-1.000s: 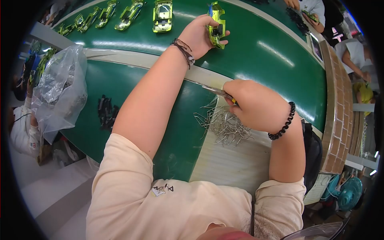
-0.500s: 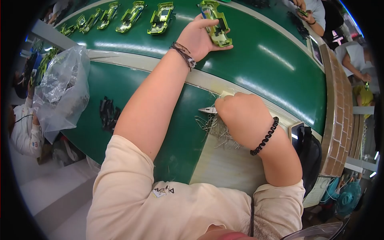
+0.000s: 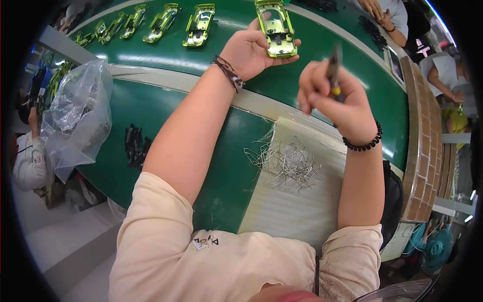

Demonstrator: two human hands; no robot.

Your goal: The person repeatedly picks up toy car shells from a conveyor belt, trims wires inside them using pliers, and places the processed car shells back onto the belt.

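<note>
At the top of the view my left hand [image 3: 246,53] is closed around a lime-green toy car body shell [image 3: 281,47]. The shell's hollow inside faces me, with its window openings showing. To its lower right, my right hand [image 3: 344,103] is raised with fingers wrapped round a pair of pliers [image 3: 333,68]. The jaws point up and are blurred by motion; whether they pinch anything I cannot tell. Below that hand, a tangled heap of bent metal wire pins [image 3: 289,163] lies on a pale sheet [image 3: 297,214].
Several more green car shells [image 3: 199,25] stand in a row on the far green surface [image 3: 166,55]. Black pieces [image 3: 136,146] lie left of my forearm, beside a clear plastic bag [image 3: 78,113]. A co-worker's hands [image 3: 377,15] are at top right. A brick-patterned edge [image 3: 422,141] borders the right.
My right hand has lifted the pliers from the wire pins up towards the shell, uncovering the heap. My left hand has turned the shell. The row of shells has shifted slightly left.
</note>
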